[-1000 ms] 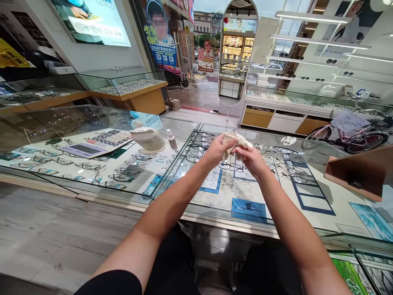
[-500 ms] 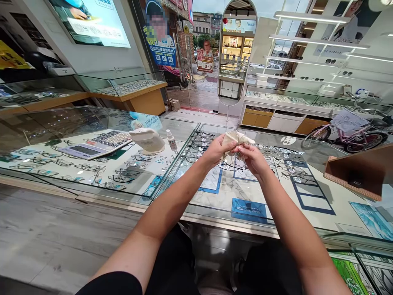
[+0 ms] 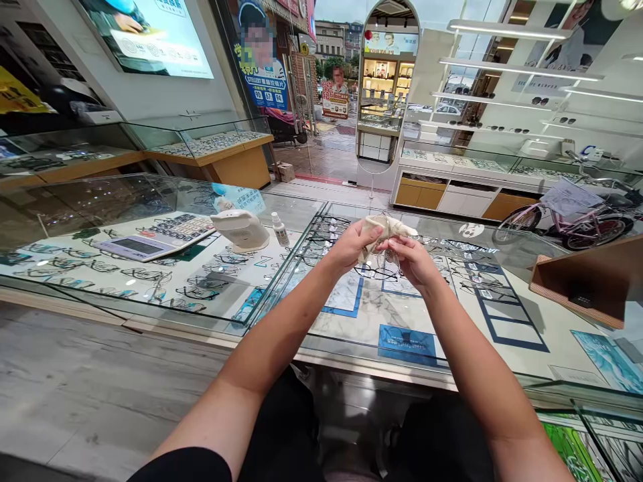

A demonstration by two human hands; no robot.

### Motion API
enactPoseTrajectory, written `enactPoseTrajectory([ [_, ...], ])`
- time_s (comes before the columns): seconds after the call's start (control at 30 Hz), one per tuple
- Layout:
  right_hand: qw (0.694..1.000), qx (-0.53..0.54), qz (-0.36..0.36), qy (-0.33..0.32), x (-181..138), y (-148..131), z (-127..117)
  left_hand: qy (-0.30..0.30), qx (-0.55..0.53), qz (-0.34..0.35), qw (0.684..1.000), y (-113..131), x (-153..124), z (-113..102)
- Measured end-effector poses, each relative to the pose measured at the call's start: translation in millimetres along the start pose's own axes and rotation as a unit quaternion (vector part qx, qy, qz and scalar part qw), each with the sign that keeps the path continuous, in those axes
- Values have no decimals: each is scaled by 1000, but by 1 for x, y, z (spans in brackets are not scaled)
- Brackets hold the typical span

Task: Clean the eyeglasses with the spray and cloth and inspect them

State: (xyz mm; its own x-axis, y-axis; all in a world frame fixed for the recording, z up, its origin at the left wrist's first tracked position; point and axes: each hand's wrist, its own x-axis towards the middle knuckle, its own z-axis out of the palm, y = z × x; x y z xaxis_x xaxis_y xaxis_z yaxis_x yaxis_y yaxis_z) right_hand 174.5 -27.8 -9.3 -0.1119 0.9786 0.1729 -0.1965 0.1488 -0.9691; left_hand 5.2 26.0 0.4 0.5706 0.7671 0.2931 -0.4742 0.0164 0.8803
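Note:
Above the glass counter, my left hand (image 3: 355, 245) is closed on a cream cleaning cloth (image 3: 396, 228), which is bunched around part of a pair of thin-framed eyeglasses (image 3: 391, 262). My right hand (image 3: 410, 254) pinches the eyeglasses' frame just to the right, close to the cloth. One round lens hangs below the fingers; the rest of the frame is hidden by cloth and fingers. Both hands are nearly touching. Under the glass, rows of spectacle frames (image 3: 378, 273) lie beneath them.
On the counter's left part stand a large-key calculator (image 3: 145, 246), a white speaker-like device (image 3: 241, 229) and a small spray bottle (image 3: 280, 229). A wooden stand (image 3: 577, 284) is at the right. Farther back are an arched mirror (image 3: 386, 87) and a pink bicycle (image 3: 567, 217).
My left hand and the cloth have shifted very slightly against the eyeglasses, with the thumb a little farther left. My right hand keeps nearly the same place.

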Motion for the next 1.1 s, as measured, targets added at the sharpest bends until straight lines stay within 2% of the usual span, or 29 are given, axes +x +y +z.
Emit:
enactPoseTrajectory([
  [0.3, 1000, -6, 7, -18, -4, 1, 10, 39, 39, 30, 998, -7, 2, 4],
  [0.43, 1000, -11, 3, -22, -4, -1, 8, 24, 58, 24, 998, -5, 3, 3],
  [0.57, 999, 25, 5, -19, -2, -2, 2, -4, 32, 17, 999, 0, 1, 2],
  [0.7, 999, 44, 8, -20, -1, -2, 1, 11, 30, 23, 999, -1, -2, 3],
  [0.93, 999, 7, 5, -35, -5, -1, 9, 49, 75, 49, 995, -6, -1, 7],
  [1.1, 999, 15, -3, -34, -3, 0, 4, 35, 29, 27, 999, -7, 2, 4],
])
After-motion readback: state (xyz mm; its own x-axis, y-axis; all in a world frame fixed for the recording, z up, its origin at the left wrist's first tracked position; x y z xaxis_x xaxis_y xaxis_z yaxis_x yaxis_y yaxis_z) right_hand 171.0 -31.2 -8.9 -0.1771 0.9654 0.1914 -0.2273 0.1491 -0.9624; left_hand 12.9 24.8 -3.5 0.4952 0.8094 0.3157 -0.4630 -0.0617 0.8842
